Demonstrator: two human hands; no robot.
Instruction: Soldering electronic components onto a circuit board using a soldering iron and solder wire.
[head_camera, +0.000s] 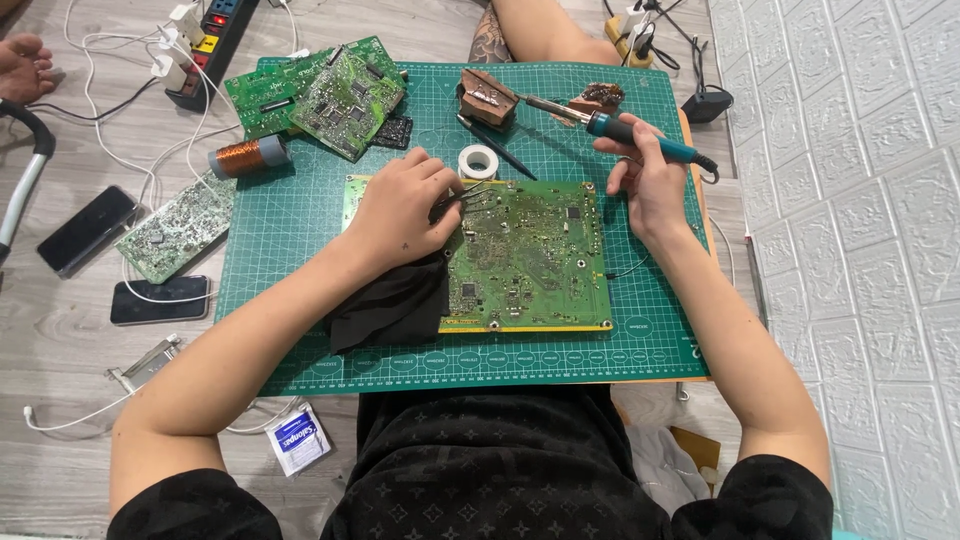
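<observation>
Seated on the floor, green cutting mat (300, 300) laid over the wood-look floor (60, 330) in front of the lap. Large green circuit board (530, 260) lies flat at mat centre, its near-left corner resting over a black cloth (390, 305). Left hand (400, 210) is curled down on the board's upper-left edge, fingers closed round a pair of dark tweezers (462, 195) whose tips point right onto the board surface. Right hand (645, 180) sits just off the board's upper-right corner, gripping a soldering iron (625, 132) by its blue handle — metal tip aimed left, toward a brown block-shaped holder (488, 97) at the mat's far edge; tip close to it, contact cannot be told. A second brownish lump (600, 97) lies just behind the iron. Roll of white tape (478, 161) stands between the holder and the board, a thin dark pen-like tool (500, 150) slanting beside it. Far-left of the mat: two more green boards (320, 95) stacked overlapping, a small black chip piece (395, 132) beside them, and a copper wire coil (245, 158) at the mat's left edge. Off the mat to the left — another pale board (175, 230), two dark phones (160, 300), white cables, a power strip (215, 40). A small white-and-blue sachet (298, 437) lies near the left elbow. White textured wall panel (860, 200) on the right.
</observation>
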